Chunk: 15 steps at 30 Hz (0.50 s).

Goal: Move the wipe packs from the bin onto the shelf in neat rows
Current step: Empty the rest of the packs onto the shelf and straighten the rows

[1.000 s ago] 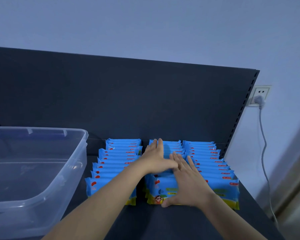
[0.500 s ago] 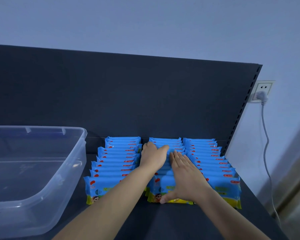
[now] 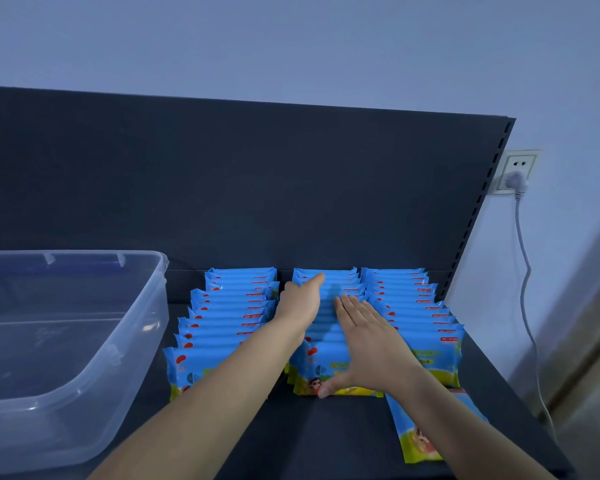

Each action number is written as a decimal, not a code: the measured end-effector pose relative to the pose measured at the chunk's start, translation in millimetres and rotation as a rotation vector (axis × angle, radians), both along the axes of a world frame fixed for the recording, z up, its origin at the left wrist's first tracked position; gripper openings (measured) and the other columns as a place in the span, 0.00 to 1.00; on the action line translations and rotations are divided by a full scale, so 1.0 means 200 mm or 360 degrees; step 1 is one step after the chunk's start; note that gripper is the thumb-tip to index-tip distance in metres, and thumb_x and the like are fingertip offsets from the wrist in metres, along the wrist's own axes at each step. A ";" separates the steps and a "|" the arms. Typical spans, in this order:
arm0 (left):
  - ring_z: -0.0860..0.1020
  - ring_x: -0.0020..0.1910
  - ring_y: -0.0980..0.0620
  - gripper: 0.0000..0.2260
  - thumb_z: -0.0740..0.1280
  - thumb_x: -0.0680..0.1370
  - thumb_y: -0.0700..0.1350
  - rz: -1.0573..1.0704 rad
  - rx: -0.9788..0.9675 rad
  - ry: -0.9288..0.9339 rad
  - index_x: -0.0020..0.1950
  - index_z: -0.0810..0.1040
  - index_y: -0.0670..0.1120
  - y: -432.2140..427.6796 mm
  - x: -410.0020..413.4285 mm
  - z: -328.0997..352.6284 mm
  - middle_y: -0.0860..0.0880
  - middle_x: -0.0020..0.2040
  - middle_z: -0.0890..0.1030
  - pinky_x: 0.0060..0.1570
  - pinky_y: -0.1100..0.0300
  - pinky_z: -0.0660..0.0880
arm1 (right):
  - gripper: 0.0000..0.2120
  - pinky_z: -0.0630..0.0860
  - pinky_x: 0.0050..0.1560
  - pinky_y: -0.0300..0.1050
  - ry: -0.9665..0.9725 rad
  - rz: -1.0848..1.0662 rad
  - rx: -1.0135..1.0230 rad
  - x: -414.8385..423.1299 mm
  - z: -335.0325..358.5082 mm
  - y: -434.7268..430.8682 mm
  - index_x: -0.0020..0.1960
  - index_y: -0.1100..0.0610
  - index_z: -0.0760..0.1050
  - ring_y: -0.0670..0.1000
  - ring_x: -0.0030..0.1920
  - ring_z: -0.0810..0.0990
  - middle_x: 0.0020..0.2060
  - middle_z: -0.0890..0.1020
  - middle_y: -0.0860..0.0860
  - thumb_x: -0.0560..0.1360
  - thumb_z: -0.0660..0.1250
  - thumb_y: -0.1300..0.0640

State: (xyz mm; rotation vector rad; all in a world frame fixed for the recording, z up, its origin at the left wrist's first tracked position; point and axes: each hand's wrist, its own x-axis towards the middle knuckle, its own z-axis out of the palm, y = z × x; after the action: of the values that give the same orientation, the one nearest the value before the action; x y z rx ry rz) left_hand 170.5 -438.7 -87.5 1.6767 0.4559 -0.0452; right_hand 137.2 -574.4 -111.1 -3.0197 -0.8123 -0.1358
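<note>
Both your hands lie flat and unclenched on the middle row of wipe packs [image 3: 326, 306] at frame centre, left hand [image 3: 300, 303] further back, right hand [image 3: 371, 341] nearer. One fallen pack [image 3: 413, 434] lies lower right on the shelf [image 3: 326, 445], closest to your right hand; the bin [image 3: 66, 341] looks empty.

Pale blue wall [image 3: 291, 39], white socket [image 3: 518, 168] with grey plug [image 3: 516, 181], dangling cord [image 3: 527, 271]

Three rows of wipe packs [image 3: 232, 306] stand on the shelf [image 3: 343, 441] (bin [image 3: 73, 341] left of them).

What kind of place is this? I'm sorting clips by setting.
Likely a shop or stockroom: a dark retail shelf with a slotted back panel, rows of wipe packs, and a clear bin.
</note>
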 end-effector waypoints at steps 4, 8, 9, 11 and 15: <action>0.69 0.65 0.47 0.32 0.59 0.79 0.60 0.0005 -0.0127 0.0005 0.78 0.58 0.45 0.01 0.01 -0.01 0.47 0.73 0.66 0.53 0.56 0.64 | 0.70 0.36 0.75 0.47 0.0008 0.0004 -0.0014 0.00 0.01 0.01 0.78 0.60 0.38 0.51 0.78 0.40 0.78 0.42 0.54 0.53 0.63 0.20; 0.71 0.62 0.47 0.34 0.59 0.78 0.64 -0.0004 -0.0163 0.0013 0.78 0.59 0.46 0.02 0.00 -0.01 0.47 0.73 0.67 0.54 0.54 0.65 | 0.70 0.37 0.75 0.47 0.0004 0.0011 -0.0082 0.01 0.01 0.03 0.78 0.60 0.38 0.52 0.78 0.40 0.78 0.43 0.54 0.54 0.64 0.20; 0.70 0.66 0.47 0.35 0.59 0.77 0.64 -0.0019 -0.0166 0.0018 0.78 0.58 0.47 0.02 -0.01 -0.01 0.47 0.74 0.66 0.56 0.54 0.65 | 0.71 0.36 0.75 0.47 0.0002 0.0015 -0.0088 0.02 0.01 0.03 0.78 0.60 0.38 0.52 0.78 0.41 0.78 0.43 0.54 0.52 0.62 0.19; 0.67 0.70 0.46 0.35 0.59 0.77 0.64 -0.0056 -0.0159 0.0018 0.78 0.57 0.47 0.03 -0.01 -0.01 0.47 0.75 0.65 0.60 0.53 0.65 | 0.74 0.35 0.74 0.46 -0.0003 0.0026 -0.0097 0.02 0.01 0.03 0.78 0.60 0.37 0.52 0.78 0.41 0.78 0.43 0.55 0.46 0.55 0.17; 0.68 0.69 0.46 0.35 0.59 0.77 0.65 -0.0156 -0.0109 0.0003 0.77 0.59 0.47 0.04 -0.05 0.01 0.47 0.74 0.66 0.63 0.55 0.66 | 0.72 0.34 0.73 0.46 -0.0020 0.0040 -0.0077 0.02 0.01 0.01 0.78 0.59 0.36 0.51 0.78 0.40 0.78 0.42 0.54 0.48 0.53 0.18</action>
State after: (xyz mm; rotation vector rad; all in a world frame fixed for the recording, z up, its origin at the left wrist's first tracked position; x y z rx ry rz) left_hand 161.0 -429.8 -86.2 1.6310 0.3695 -0.1330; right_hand 140.5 -572.4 -108.5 -3.0555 -0.8666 -0.1371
